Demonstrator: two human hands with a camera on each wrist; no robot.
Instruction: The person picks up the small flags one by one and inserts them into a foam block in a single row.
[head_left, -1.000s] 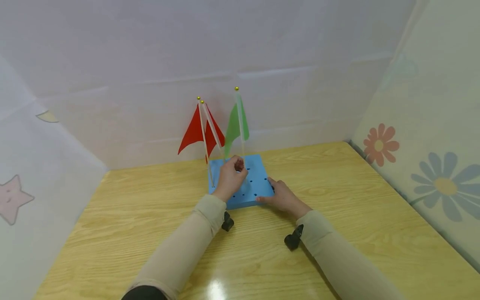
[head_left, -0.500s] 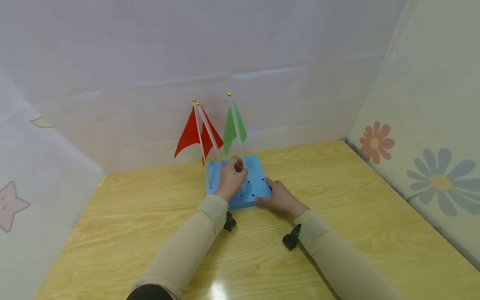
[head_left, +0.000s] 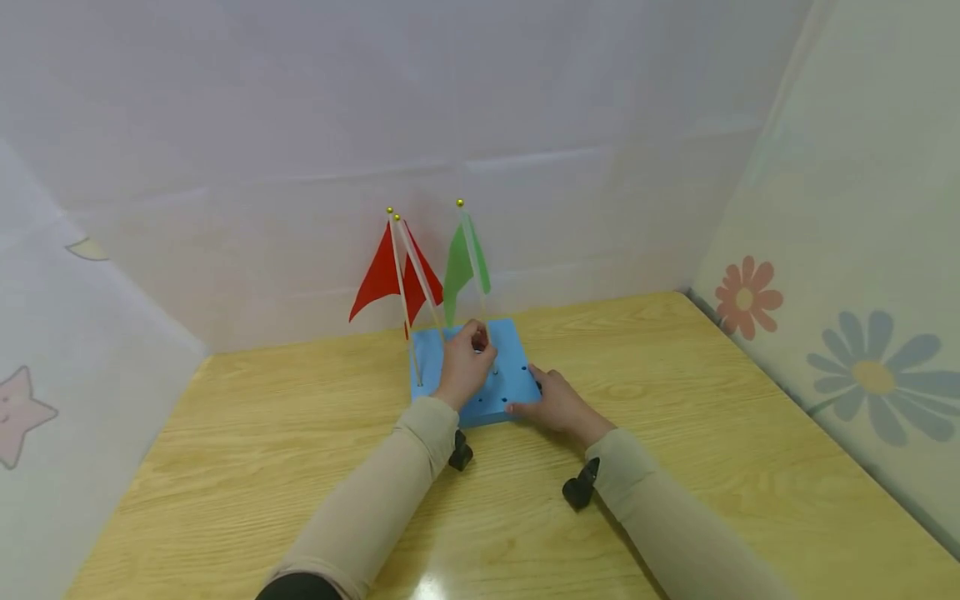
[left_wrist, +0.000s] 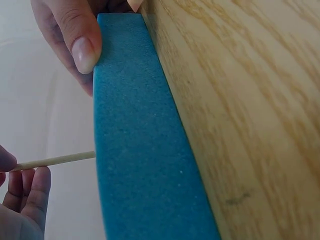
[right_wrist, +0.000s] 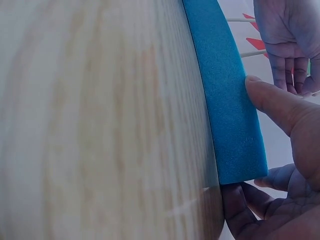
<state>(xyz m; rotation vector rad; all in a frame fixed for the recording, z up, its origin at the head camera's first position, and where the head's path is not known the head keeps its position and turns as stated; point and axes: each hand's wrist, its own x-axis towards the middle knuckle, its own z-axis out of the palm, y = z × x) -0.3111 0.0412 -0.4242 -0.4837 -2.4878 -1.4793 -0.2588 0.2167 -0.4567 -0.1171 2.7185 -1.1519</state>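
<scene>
In the head view, a blue foam board (head_left: 512,352) with rows of small holes lies on the table. My left hand (head_left: 463,364) pinches the thin wooden stick of a green flag (head_left: 457,271), which has a gold ball on top. In the left wrist view the stick (left_wrist: 65,159) runs from those fingertips down to the board's top edge. My right hand (head_left: 561,406) grips the board's near right corner, thumb on the front edge and fingers around the side. Two red flags, a left one (head_left: 377,275) and a right one (head_left: 422,287), stand in the board to the left, leaning slightly.
The wood-grain table (head_left: 300,433) reaches back to a white cloth wall (head_left: 300,250). A flower-patterned side wall (head_left: 873,375) borders it on the right. Black wrist cameras, one below the left hand (head_left: 461,452) and one below the right (head_left: 579,485), hang close over the tabletop.
The green flag has come down a little toward the board and leans more to the left. The right hand keeps its hold on the corner. The head view has shifted slightly.
</scene>
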